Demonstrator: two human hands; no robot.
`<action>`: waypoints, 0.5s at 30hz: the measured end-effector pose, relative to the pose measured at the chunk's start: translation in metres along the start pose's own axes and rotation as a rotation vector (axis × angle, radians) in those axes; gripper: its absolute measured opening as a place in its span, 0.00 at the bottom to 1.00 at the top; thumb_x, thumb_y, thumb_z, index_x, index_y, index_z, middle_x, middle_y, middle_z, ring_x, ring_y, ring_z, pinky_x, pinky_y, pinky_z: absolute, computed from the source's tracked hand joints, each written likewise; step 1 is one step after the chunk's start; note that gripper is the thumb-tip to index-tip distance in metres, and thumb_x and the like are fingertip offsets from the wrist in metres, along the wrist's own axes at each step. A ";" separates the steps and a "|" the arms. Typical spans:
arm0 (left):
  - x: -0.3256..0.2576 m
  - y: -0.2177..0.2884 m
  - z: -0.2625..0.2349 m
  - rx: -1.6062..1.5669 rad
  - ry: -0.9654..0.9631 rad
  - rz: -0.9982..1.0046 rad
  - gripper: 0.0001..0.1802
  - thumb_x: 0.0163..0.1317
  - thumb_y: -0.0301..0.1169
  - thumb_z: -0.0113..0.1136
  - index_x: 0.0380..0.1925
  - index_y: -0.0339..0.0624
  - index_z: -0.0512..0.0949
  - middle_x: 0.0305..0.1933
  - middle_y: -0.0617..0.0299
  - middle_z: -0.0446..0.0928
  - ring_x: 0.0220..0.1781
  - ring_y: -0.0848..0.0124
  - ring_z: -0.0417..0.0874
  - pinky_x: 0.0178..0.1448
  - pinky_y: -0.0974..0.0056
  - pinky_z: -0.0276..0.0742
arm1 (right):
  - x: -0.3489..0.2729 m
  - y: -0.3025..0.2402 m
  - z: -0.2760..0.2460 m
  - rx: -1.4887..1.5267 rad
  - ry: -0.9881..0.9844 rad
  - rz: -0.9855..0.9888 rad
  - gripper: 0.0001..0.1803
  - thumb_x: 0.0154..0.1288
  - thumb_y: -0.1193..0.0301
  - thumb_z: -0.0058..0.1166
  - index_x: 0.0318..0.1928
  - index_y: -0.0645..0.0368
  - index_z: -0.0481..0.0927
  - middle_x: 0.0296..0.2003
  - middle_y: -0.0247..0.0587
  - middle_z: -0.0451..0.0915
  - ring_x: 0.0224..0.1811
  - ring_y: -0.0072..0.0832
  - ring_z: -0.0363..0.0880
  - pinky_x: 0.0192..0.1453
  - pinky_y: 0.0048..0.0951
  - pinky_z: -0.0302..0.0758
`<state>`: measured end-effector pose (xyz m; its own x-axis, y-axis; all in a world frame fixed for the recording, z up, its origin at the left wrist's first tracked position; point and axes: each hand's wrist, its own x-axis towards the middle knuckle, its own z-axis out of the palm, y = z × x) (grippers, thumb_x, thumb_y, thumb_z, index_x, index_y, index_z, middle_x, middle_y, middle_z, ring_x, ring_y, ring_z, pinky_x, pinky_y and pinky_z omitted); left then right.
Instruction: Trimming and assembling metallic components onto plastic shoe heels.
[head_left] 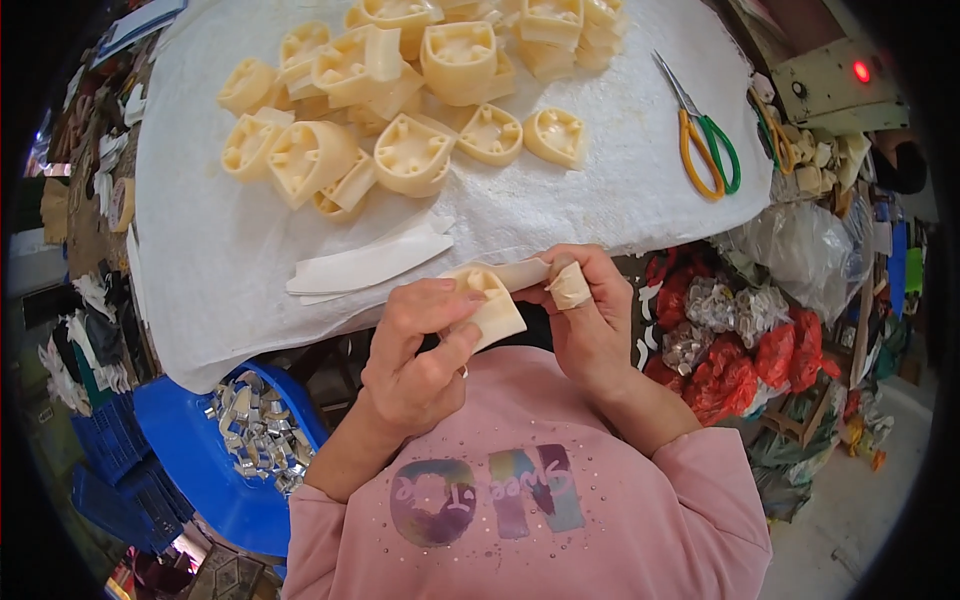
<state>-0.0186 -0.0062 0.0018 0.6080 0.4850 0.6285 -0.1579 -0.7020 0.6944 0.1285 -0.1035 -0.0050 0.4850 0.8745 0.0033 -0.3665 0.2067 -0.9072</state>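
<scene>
Both hands are clamping a cream plastic block [492, 303] below the bench [200, 260]: left hand [425, 350] gripping at seven o'clock, right hand [590, 310] fingers pinching a strip [520, 272] at two o'clock.

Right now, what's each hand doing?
Left hand: closed on the cream plastic piece.
Right hand: closed, pinching a pale strip on that piece.

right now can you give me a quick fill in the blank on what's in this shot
1. Both hands, left hand and right hand, hold one cream ____ part.
2. The scissors have one orange handle and one ____ handle.
3. The blue tub holds shiny ____ pieces.

Missing words: plastic; green; metal
</scene>
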 end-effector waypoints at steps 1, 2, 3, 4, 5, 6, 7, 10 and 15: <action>0.001 0.000 0.000 0.094 -0.036 0.030 0.19 0.47 0.10 0.61 0.38 0.38 0.71 0.44 0.50 0.74 0.42 0.53 0.80 0.46 0.54 0.78 | -0.002 -0.003 0.000 -0.002 0.010 0.000 0.12 0.74 0.70 0.43 0.48 0.68 0.72 0.42 0.42 0.77 0.47 0.27 0.78 0.51 0.30 0.79; 0.002 0.002 0.002 0.087 -0.040 0.029 0.19 0.47 0.10 0.61 0.38 0.38 0.71 0.44 0.50 0.74 0.42 0.53 0.80 0.46 0.54 0.78 | -0.005 -0.006 0.001 -0.018 0.033 0.032 0.13 0.73 0.70 0.43 0.48 0.68 0.73 0.41 0.41 0.78 0.47 0.26 0.78 0.51 0.29 0.78; 0.002 0.002 0.006 0.148 -0.040 0.043 0.16 0.44 0.13 0.61 0.34 0.37 0.73 0.43 0.50 0.74 0.39 0.54 0.79 0.44 0.55 0.78 | -0.006 -0.007 0.001 -0.031 0.053 0.066 0.13 0.73 0.70 0.43 0.48 0.68 0.73 0.40 0.40 0.78 0.47 0.25 0.78 0.50 0.28 0.78; 0.003 0.003 0.009 0.211 -0.039 0.056 0.12 0.41 0.15 0.61 0.29 0.35 0.74 0.41 0.50 0.75 0.37 0.56 0.78 0.41 0.55 0.78 | -0.006 -0.006 -0.001 -0.031 0.057 0.070 0.13 0.73 0.70 0.43 0.48 0.68 0.73 0.40 0.40 0.78 0.47 0.25 0.78 0.50 0.28 0.78; 0.004 0.004 0.010 0.209 -0.043 0.053 0.12 0.41 0.15 0.61 0.29 0.35 0.74 0.41 0.50 0.75 0.37 0.56 0.78 0.41 0.55 0.78 | -0.006 -0.004 -0.005 -0.088 0.017 0.063 0.13 0.73 0.70 0.43 0.48 0.67 0.74 0.41 0.41 0.79 0.47 0.25 0.78 0.51 0.28 0.77; 0.005 0.005 0.011 0.254 -0.066 0.040 0.11 0.42 0.16 0.61 0.27 0.35 0.73 0.40 0.50 0.74 0.35 0.58 0.77 0.38 0.57 0.76 | -0.007 -0.004 -0.007 -0.143 -0.023 0.058 0.13 0.73 0.69 0.44 0.48 0.67 0.75 0.41 0.41 0.80 0.47 0.24 0.78 0.51 0.27 0.77; 0.006 0.007 0.012 0.299 -0.089 0.028 0.09 0.42 0.17 0.61 0.25 0.35 0.73 0.39 0.50 0.74 0.33 0.59 0.77 0.35 0.59 0.75 | -0.007 -0.004 -0.006 -0.141 -0.021 0.061 0.13 0.73 0.69 0.44 0.48 0.67 0.75 0.41 0.41 0.80 0.47 0.24 0.78 0.51 0.27 0.77; 0.007 0.009 0.015 0.316 -0.093 -0.012 0.08 0.42 0.17 0.60 0.24 0.35 0.72 0.37 0.52 0.73 0.30 0.63 0.74 0.30 0.62 0.69 | -0.007 -0.006 -0.003 -0.164 -0.042 0.039 0.14 0.73 0.69 0.44 0.48 0.67 0.76 0.44 0.43 0.81 0.48 0.23 0.78 0.53 0.26 0.76; 0.007 0.010 0.019 0.339 -0.065 -0.004 0.09 0.42 0.17 0.60 0.24 0.35 0.71 0.35 0.53 0.72 0.26 0.65 0.70 0.27 0.63 0.64 | -0.006 -0.006 -0.002 -0.193 -0.057 0.023 0.14 0.73 0.69 0.44 0.50 0.66 0.76 0.45 0.44 0.82 0.46 0.24 0.80 0.51 0.26 0.77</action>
<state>-0.0008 -0.0196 0.0062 0.6583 0.4612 0.5949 0.1054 -0.8390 0.5338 0.1296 -0.1109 -0.0006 0.4305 0.9026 0.0009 -0.2148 0.1034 -0.9712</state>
